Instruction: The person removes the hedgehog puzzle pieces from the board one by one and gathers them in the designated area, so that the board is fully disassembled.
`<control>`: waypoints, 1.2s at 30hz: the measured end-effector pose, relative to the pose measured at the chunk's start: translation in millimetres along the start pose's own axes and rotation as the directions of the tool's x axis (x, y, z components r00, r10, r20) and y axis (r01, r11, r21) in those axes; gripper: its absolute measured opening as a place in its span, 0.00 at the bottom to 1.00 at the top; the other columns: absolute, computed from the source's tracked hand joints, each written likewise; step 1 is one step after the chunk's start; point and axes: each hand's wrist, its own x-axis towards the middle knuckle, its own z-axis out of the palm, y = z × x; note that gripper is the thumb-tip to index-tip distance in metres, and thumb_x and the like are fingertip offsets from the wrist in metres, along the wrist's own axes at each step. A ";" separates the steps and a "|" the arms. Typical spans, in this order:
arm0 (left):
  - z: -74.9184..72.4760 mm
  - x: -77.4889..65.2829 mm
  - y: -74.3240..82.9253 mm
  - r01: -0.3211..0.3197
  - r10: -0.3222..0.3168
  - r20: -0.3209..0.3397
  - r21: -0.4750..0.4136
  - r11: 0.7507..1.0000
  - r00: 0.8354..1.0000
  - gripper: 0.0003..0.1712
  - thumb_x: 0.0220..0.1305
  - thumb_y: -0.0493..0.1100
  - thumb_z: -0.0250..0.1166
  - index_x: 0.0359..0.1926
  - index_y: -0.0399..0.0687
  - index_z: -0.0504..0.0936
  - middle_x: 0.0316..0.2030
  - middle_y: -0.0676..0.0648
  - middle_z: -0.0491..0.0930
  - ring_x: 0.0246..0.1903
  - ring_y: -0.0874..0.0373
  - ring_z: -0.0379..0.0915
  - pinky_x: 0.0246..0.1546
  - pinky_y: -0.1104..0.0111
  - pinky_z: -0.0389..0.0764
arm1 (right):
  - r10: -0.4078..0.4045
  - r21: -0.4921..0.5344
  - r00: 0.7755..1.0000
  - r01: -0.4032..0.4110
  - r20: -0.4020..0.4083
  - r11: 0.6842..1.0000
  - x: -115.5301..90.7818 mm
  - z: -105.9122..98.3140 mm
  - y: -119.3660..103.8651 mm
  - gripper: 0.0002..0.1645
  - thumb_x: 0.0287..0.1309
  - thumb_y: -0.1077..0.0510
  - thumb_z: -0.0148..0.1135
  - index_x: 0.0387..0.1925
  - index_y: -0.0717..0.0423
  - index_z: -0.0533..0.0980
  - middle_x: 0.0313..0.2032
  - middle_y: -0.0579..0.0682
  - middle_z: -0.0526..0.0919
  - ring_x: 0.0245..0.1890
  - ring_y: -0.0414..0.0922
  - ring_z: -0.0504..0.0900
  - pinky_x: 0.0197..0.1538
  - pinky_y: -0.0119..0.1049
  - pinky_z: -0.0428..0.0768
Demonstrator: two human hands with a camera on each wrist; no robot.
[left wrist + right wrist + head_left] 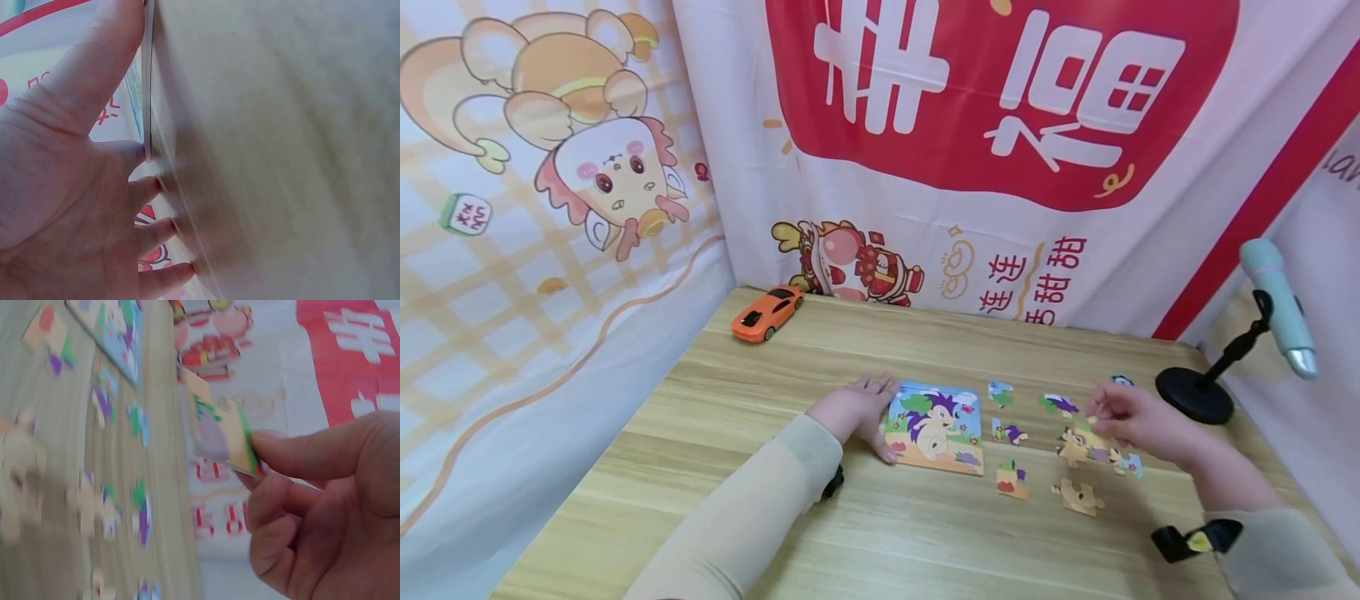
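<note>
A square picture board (934, 429) with a purple-haired hedgehog lies flat on the table. My left hand (863, 411) rests at its left side with straight, spread fingers; in the left wrist view the thumb lies along the board's edge and the fingertips touch the tabletop. Between thumb and fingers my right hand (1138, 425) pinches a puzzle piece (215, 428), tan with purple and green, held above the loose pieces. Part of that piece is hidden behind the thumb and fingertips.
Loose pieces lie right of the board, among them a red-and-purple corner piece (1011, 487) and a tan one (1078, 497). An orange toy car (767, 314) stands at the back left. A pale green microphone (1277, 304) on a black stand (1195, 394) occupies the right side.
</note>
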 end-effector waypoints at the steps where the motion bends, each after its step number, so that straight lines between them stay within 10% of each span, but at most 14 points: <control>1: 0.2 -0.2 0.6 0.000 0.000 0.001 -0.004 1.000 1.000 0.80 0.29 0.76 0.74 0.79 0.58 0.41 0.78 0.51 0.37 0.75 0.44 0.32 0.72 0.46 0.45 | 0.003 -0.004 1.000 -0.003 0.028 1.000 -5.8 -3.6 5.6 0.06 0.66 0.66 0.60 0.42 0.65 0.72 0.26 0.53 0.73 0.21 0.43 0.71 0.23 0.33 0.75; 11: -1.5 -1.8 5.9 0.000 0.000 0.003 0.005 1.000 1.000 0.79 0.30 0.75 0.75 0.79 0.57 0.42 0.78 0.50 0.38 0.75 0.43 0.33 0.72 0.47 0.45 | 0.229 0.006 0.966 -0.231 0.116 0.973 -49.7 -2.7 72.5 0.10 0.62 0.65 0.62 0.43 0.66 0.72 0.27 0.50 0.74 0.23 0.44 0.72 0.23 0.32 0.72; 17: -2.6 -3.1 6.2 0.003 -0.003 -0.003 0.003 1.000 1.000 0.79 0.30 0.74 0.75 0.79 0.57 0.43 0.78 0.49 0.39 0.75 0.43 0.34 0.72 0.47 0.46 | 0.168 0.013 0.985 -0.168 0.049 0.986 -58.3 12.1 94.3 0.05 0.60 0.68 0.61 0.37 0.67 0.73 0.26 0.50 0.74 0.22 0.41 0.72 0.22 0.31 0.73; 36: 0.2 2.3 0.5 -0.030 0.029 -0.015 -0.066 0.997 0.999 0.80 0.28 0.71 0.78 0.79 0.58 0.45 0.78 0.51 0.39 0.75 0.43 0.33 0.71 0.44 0.45 | 0.331 -0.054 0.929 -0.344 -0.164 0.938 -61.0 24.3 74.9 0.12 0.60 0.61 0.65 0.44 0.62 0.76 0.34 0.53 0.76 0.33 0.49 0.73 0.34 0.41 0.75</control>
